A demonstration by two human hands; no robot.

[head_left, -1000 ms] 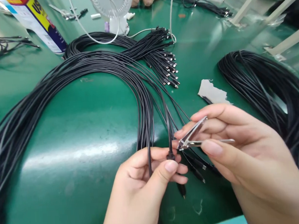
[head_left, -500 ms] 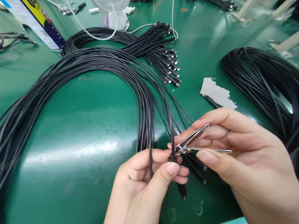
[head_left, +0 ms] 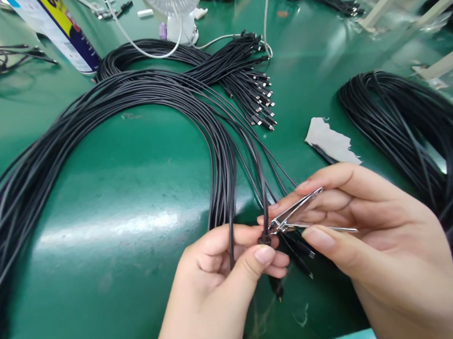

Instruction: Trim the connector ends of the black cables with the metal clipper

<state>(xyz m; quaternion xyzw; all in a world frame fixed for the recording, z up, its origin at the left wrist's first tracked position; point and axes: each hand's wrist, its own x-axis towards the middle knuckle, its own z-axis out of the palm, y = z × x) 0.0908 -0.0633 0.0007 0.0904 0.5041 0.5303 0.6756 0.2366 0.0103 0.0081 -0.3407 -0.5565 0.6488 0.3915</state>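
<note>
Between thumb and fingers, my left hand (head_left: 224, 276) pinches a black cable (head_left: 264, 198) just at its plug end. Another strand runs down into the same palm. My right hand (head_left: 385, 237) is closed around a silver nail clipper (head_left: 301, 221), its lever swung out, with the jaws touching or very close to the cable by the plug's neck. Below my fingers, plug tips (head_left: 279, 290) of black cables point down. A thick bundle of black cables (head_left: 131, 88) arcs from the left across to my left hand.
A second cable bundle with metal plugs (head_left: 261, 104) lies behind. At right rests a coiled black bundle (head_left: 399, 130), beside a torn whitish scrap (head_left: 329, 139). A spray can (head_left: 67, 36) and a small white fan (head_left: 176, 20) stand at the back of the green table (head_left: 116, 170).
The whole view has shifted slightly, so everything sits a little further right. Both hands keep the same grip, and the clipper stays at the cable.
</note>
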